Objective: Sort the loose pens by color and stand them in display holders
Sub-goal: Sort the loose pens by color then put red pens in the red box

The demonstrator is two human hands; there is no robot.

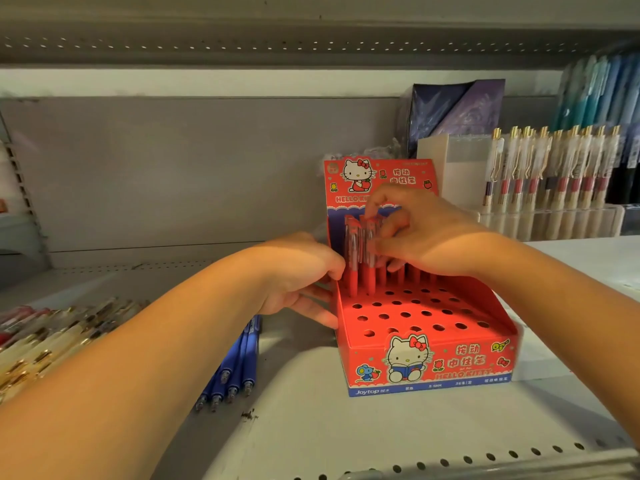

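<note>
On the white perforated metal shelf, the red cardboard display holder stands right of centre. Its stepped insert is punched with round holes, most of them vacant. Red pens stand upright in the far-left holes. The right hand pinches their clip ends; how many it holds cannot be told. The left hand grips the holder's left wall. The hands are close together but apart.

Blue pens lie loose just left of the holder, and cream-and-gold pens are piled at the near left.

Assessment: the pens appear light, rigid and smooth-barrelled, so liable to roll. They are best pinched on the upper barrel and lowered straight. The holder is thin card and likely to slide or buckle unless braced.
</note>
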